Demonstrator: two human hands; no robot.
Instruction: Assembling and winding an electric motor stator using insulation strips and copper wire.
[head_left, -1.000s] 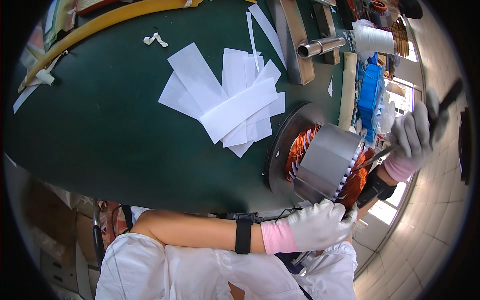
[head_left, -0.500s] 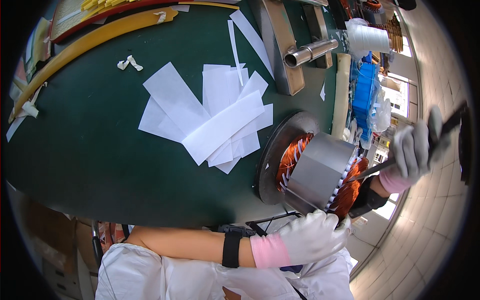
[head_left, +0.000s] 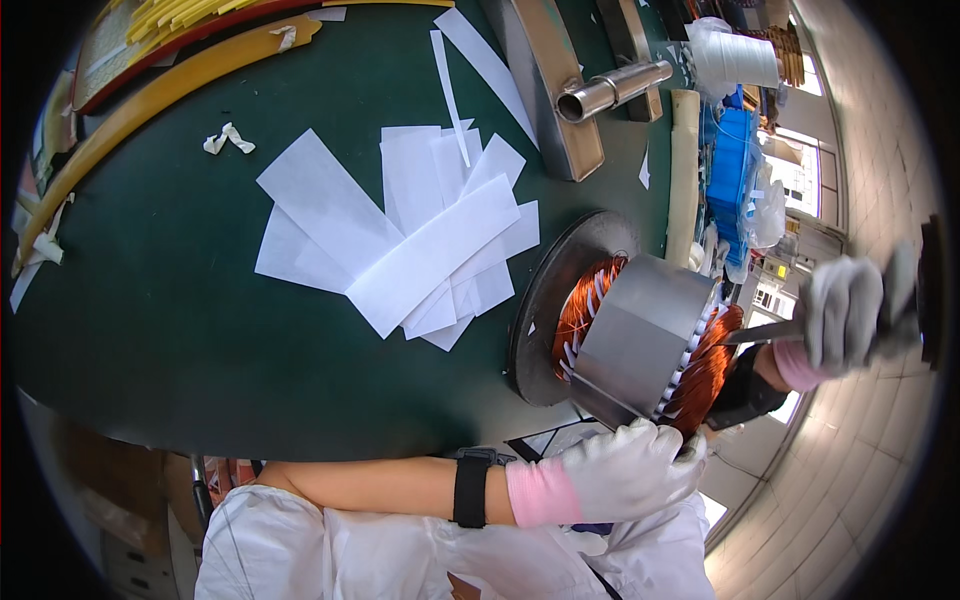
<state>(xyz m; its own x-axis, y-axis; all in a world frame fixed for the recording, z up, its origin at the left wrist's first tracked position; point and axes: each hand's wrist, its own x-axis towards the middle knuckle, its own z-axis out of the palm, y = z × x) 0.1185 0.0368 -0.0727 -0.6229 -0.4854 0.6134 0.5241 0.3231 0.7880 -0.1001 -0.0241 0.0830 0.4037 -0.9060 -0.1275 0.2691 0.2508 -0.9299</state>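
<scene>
A motor stator (head_left: 645, 340) with a grey metal core lies on its side against a dark round plate (head_left: 540, 330). Copper windings (head_left: 708, 372) bulge from its right end, with white insulation tips along the rim. My left hand (head_left: 635, 470), in a white glove with a pink cuff, is closed at the stator's near lower edge; its fingertips are partly hidden against the winding. Off the right end, my gloved right hand (head_left: 850, 315) is wrapped round a narrow flat bar tool (head_left: 765, 333), whose tip reaches the copper winding. The right hand is somewhat blurred.
White paper strips (head_left: 430, 260) lie overlapped on the green table (head_left: 180, 340). Behind the stator stand a metal block (head_left: 550, 90) and a steel tube (head_left: 612, 92). A blue bin (head_left: 733, 190) and a white thread spool (head_left: 735, 58) sit at the right.
My right hand has shifted slightly right and down, and the bar tool lies more level. The left hand keeps its place at the stator. The whole view has shifted a little.
</scene>
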